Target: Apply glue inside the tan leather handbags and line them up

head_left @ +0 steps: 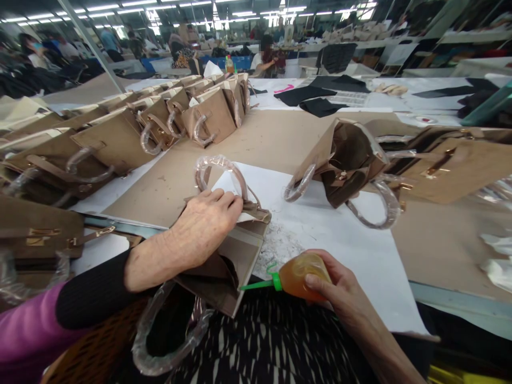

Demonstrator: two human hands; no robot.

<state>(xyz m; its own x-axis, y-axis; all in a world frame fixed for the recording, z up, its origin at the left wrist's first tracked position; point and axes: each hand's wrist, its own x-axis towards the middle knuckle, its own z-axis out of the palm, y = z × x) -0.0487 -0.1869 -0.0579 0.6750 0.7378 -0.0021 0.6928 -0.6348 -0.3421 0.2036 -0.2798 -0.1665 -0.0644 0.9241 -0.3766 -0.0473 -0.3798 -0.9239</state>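
Brown bag (246, 245) sits lower centre, left hand (204, 224) in closed grip on its upper edge, fingertips hidden, right hand (340, 282) gripping amber bottle (300, 274), green nozzle (258, 285) at bag's side, contact unclear, other bags (116, 136) crowding upper left, outermost cut off.

A brown bag (248, 240) is held tilted over the near edge of the counter (460, 308). Its two handles (141, 341) are wrapped in clear plastic; one is arched at the far side, the other is hung low at the near side. To its right, a bottle (304, 273) of amber liquid is held on its side, its green nozzle (260, 285) pointed left at the bag's pale edge. Whether they touch is unclear.
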